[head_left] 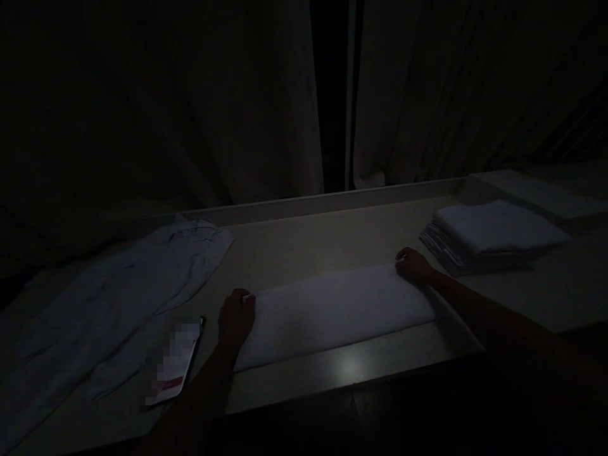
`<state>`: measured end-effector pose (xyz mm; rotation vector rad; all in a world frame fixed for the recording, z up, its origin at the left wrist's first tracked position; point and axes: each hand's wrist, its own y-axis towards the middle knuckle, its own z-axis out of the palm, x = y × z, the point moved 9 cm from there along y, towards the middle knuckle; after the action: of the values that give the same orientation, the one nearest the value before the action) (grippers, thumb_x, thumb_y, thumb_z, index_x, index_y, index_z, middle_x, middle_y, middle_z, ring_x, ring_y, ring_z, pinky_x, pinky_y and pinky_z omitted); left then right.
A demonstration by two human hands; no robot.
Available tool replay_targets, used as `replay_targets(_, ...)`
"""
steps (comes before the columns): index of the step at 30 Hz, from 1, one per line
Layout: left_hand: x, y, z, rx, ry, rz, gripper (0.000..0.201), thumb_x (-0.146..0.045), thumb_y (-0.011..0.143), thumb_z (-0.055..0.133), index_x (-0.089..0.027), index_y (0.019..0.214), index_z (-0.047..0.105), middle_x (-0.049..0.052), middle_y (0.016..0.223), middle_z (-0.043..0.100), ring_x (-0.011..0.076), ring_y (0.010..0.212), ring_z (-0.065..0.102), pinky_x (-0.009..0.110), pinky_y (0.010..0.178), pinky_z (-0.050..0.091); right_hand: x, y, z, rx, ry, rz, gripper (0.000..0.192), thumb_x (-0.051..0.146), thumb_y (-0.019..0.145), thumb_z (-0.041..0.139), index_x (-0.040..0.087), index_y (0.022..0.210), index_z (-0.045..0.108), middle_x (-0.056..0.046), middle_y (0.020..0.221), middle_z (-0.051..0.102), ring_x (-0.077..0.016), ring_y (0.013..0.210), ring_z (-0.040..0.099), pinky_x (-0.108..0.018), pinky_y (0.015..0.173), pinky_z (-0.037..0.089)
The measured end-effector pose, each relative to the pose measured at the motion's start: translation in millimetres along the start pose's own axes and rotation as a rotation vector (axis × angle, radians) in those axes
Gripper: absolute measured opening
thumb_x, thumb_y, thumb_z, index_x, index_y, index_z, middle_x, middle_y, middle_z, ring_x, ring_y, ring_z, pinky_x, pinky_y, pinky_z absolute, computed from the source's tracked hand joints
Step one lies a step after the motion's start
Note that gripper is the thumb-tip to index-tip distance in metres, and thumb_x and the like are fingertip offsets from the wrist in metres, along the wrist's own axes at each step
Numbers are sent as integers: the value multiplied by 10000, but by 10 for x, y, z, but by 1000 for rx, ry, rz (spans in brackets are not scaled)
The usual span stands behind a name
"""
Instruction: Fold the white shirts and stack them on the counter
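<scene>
A white cloth (332, 310), folded into a long flat strip, lies across the table in front of me. My left hand (237, 316) is closed on its far left corner, the fingers curled over the edge. At the far right corner my right hand (412, 265) pinches the cloth between thumb and fingers. The strip lies mostly flat between the two hands. Whether it is a towel or some other linen cannot be made out in the dim light.
A phone (178, 361), partly blurred, lies left of my left forearm. Beyond it a loose, crumpled white cloth (128, 291) spreads over the table (327, 240). On the right stands a stack of folded cloths (494, 231). Dark curtains (237, 95) hang behind the table's raised back edge.
</scene>
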<state>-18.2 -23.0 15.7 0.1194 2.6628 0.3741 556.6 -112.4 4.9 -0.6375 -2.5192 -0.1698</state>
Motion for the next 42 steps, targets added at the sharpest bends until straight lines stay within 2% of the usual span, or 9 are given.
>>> replay_targets(5, 190, 57, 5, 40, -217, -154, 427, -482, 756, 594, -215, 1088, 591, 37, 898, 632, 184, 813, 608, 273, 712, 454, 103, -24, -96, 117, 64, -43, 356, 249, 727, 652, 141, 1067, 648, -34, 724, 670, -132, 585, 575, -215, 523, 381)
replay_targets(8, 153, 122, 65, 196, -292, -158, 539, -482, 701, 649, -240, 1181, 607, 33, 923, 650, 190, 859, 623, 265, 715, 457, 131, -93, -168, 128, 160, -45, 435, 292, 727, 687, 124, 1125, 637, -79, 825, 698, -142, 619, 604, -221, 531, 407)
replay_targets(12, 114, 155, 100, 334, -285, -201, 552, -542, 706, 607, -207, 1142, 656, 11, 736, 642, 179, 687, 614, 262, 606, 440, -61, -179, -210, 104, 263, 60, 409, 370, 677, 745, 114, 995, 705, -134, 876, 711, -195, 689, 637, -270, 585, 449)
replay_targets(16, 102, 178, 74, 318, -264, -220, 557, -586, 688, 594, -179, 1058, 685, 24, 726, 649, 191, 697, 617, 263, 597, 442, -244, -247, -161, 51, 276, 123, 379, 477, 709, 685, 149, 894, 721, -90, 828, 710, -209, 715, 636, -298, 622, 450)
replay_targets(21, 108, 188, 41, 312, -261, -223, 571, -600, 672, 609, -186, 1059, 680, 22, 733, 645, 185, 688, 615, 257, 584, 437, -187, -351, -253, -154, 369, 40, 407, 495, 718, 660, 160, 947, 697, -74, 886, 703, -199, 813, 624, -275, 664, 439)
replay_targets(26, 156, 220, 37, 342, -277, -230, 606, -623, 671, 611, -197, 1100, 657, 22, 738, 652, 187, 690, 620, 257, 584, 438, -222, -372, -240, -114, 403, 97, 441, 509, 706, 657, 151, 961, 695, -73, 825, 693, -187, 722, 605, -271, 596, 421)
replay_targets(31, 157, 267, -15, 258, -262, -260, 540, -560, 604, 699, -196, 1004, 695, 49, 845, 679, 216, 805, 624, 281, 665, 461, -277, -310, -219, -101, 388, 125, 460, 477, 694, 674, 131, 996, 691, -83, 834, 696, -186, 715, 612, -264, 594, 427)
replay_targets(36, 65, 179, -35, 252, -393, -294, 514, -543, 740, 551, -192, 1093, 679, 66, 968, 706, 197, 827, 642, 268, 651, 478, -308, -282, -217, -118, 418, 143, 474, 461, 726, 661, 136, 1070, 685, -104, 935, 704, -187, 793, 631, -257, 644, 450)
replay_targets(42, 49, 103, -84, 228, -484, -340, 496, -487, 678, 614, -154, 1035, 702, 84, 916, 726, 221, 814, 657, 285, 629, 496, -337, -247, -188, -128, 423, 156, 476, 398, 698, 693, 113, 1079, 690, -104, 857, 703, -176, 725, 619, -255, 617, 446)
